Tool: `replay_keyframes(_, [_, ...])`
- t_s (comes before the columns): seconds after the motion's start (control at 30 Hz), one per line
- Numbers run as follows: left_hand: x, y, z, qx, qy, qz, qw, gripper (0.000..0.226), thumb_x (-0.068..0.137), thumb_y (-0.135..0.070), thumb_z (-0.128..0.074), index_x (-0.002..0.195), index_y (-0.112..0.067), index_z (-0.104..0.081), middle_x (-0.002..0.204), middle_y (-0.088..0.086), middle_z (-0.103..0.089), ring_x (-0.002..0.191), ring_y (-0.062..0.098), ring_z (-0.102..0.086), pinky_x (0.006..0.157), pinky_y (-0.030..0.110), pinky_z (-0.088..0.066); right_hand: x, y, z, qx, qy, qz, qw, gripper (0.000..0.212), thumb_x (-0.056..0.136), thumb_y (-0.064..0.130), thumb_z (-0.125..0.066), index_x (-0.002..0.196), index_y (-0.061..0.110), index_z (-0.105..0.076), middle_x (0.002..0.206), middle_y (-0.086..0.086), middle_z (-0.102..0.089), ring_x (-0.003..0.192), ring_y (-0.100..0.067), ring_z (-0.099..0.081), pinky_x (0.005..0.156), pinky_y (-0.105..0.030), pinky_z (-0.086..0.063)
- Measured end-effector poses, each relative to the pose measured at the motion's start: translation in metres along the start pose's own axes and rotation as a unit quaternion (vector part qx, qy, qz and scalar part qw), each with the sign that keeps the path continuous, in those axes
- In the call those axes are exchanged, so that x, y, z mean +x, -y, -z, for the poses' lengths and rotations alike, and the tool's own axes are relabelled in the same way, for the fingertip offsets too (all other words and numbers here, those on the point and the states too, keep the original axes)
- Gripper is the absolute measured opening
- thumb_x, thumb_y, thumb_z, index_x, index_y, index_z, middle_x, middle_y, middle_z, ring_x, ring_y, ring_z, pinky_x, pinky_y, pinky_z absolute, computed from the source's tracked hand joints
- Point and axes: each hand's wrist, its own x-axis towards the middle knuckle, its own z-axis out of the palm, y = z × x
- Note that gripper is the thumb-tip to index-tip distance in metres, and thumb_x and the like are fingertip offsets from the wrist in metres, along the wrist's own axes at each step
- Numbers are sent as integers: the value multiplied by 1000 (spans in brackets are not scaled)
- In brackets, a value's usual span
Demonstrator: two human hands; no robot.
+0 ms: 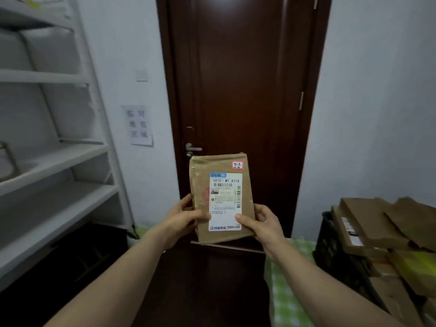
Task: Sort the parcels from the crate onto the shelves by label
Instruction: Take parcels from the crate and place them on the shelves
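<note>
At the far left stand the white shelves (54, 161), cut off by the picture edge. Pale bulky things lie on the upper boards, too blurred to name. The space under the lowest board is dark and I cannot make out what is there. On the wall beside the shelves hangs a paper notice (140, 125); its characters are too soft to read.

In the middle, in front of the dark wooden door (236, 79), the brown parcel (219, 165) is held upright in the air, just below the door handle (192, 148). The left hand (181, 218) grips its lower left edge, thumb on the front and fingers behind. The right hand (264, 220) grips the lower right edge, its thumb pressed on the white label (225, 197). A pink sticker (237, 165) reads "3-2-4". The label's small print is not legible.

Lower right, a green checked cloth (285, 291) lies beside the black crate (330, 251). Other parcels (368, 223) are heaped in the crate, and the right edge cuts them off.
</note>
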Motion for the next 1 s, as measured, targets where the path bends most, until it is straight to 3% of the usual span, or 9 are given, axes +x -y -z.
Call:
replay_keyframes(0.17, [-29,6,78,-18,-72,-1,997,76,74,4,-71,140,-24,-43,105,3,-70,97,17,-65,71,28,-51,2,-8,-85,-1,80,-8,997,64,62,26,-88,117,18,-56,114,2,-68,102,-15,-66,85,-37,-56])
replay_keyframes(0.23, [-38,9,100,-22,-105,4,994,79,72,-2,-77,139,-24,-43,106,1,-70,99,18,-65,82,35,-52,1,-9,-112,5,111,-8,994,61,65,22,-86,117,17,-55,113,2,-67,100,-14,-66,74,-28,-57])
replay_keyframes(0.3, [-49,11,118,-29,-139,5,990,87,64,-12,-85,139,-24,-42,111,0,-69,104,20,-64,96,44,-49,3,-8,-134,3,140,-4,990,60,66,20,-86,117,16,-55,113,2,-67,101,-13,-66,74,-25,-56])
replay_keyframes(0.43, [-68,16,149,-51,-198,-2,979,113,39,-28,-97,139,-22,-44,116,4,-68,103,23,-68,92,46,-53,10,-5,-173,-6,207,1,978,53,64,17,-87,107,22,-56,112,0,-66,102,-14,-65,83,-30,-56])
replay_keyframes(0.5, [-81,15,158,-44,-229,-2,972,102,47,-22,-94,137,-20,-45,113,4,-70,100,22,-69,86,42,-56,10,-2,-190,-6,243,2,970,51,64,16,-87,103,24,-55,110,1,-66,101,-14,-65,81,-30,-57])
replay_keyframes(0.6, [-96,11,169,-39,-265,-7,963,71,63,-8,-84,126,-19,-53,108,4,-72,98,22,-69,78,36,-56,9,4,-212,-5,290,10,957,51,65,15,-86,105,21,-54,107,4,-64,96,-10,-63,65,-20,-55])
replay_keyframes(0.73, [-116,14,175,-50,-294,-16,954,75,49,-14,-88,118,-19,-58,106,2,-73,99,22,-69,90,41,-53,9,2,-231,-15,332,11,943,55,62,18,-88,105,22,-54,112,0,-64,104,-16,-62,87,-35,-56])
replay_keyframes(0.87, [-136,17,175,-54,-336,-24,940,80,41,-22,-89,116,-19,-59,108,2,-72,101,21,-68,94,42,-52,4,1,-246,-22,372,16,928,57,60,22,-89,105,24,-55,111,2,-64,105,-16,-62,92,-41,-54])
replay_keyframes(1.0, [-155,18,176,-55,-370,-24,927,62,64,-6,-84,118,-19,-58,106,2,-73,97,19,-69,87,37,-55,-5,0,-259,-18,396,19,918,53,60,20,-89,101,23,-56,107,2,-65,103,-16,-63,92,-42,-53])
